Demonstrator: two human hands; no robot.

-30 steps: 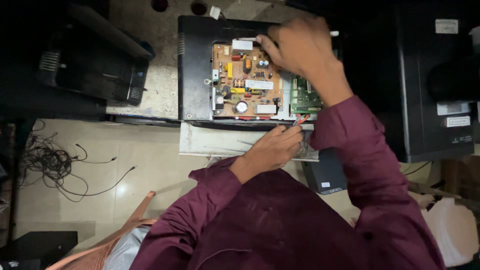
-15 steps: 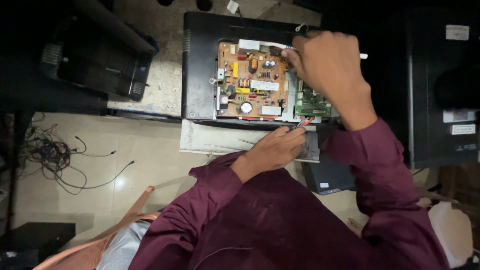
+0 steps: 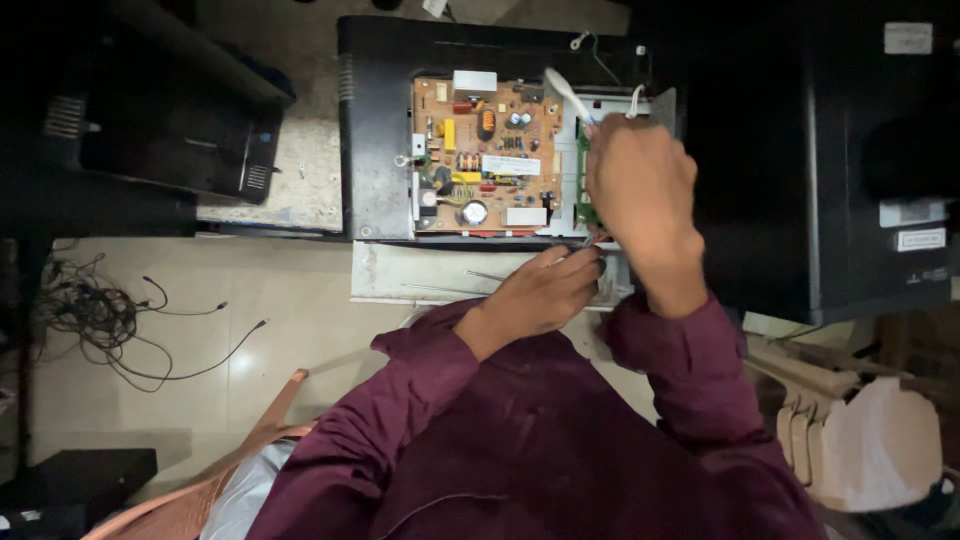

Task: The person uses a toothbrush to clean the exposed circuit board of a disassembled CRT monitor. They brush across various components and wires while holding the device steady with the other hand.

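Fingers of my right hand (image 3: pixel 640 190) clamp a white cable (image 3: pixel 566 92) over the circuit board (image 3: pixel 487 155); my left hand (image 3: pixel 545 292) pinches small tool (image 3: pixel 590 240).

The left hand (image 3: pixel 545 290) reaches forward on a bent arm, fingers curled in a pinch. The right hand (image 3: pixel 640 190) is raised farther ahead, knuckles up, fingers folded closed, forearm angled inward.

My right hand (image 3: pixel 640 195) has slid off the tan circuit board (image 3: pixel 488 150) toward its right edge, so the whole board now shows where the hand covered its upper right corner a second ago. The hand now sits over the green board (image 3: pixel 582 190) beside it. My left hand (image 3: pixel 545 292) has edged slightly right along the machine's lower rim.
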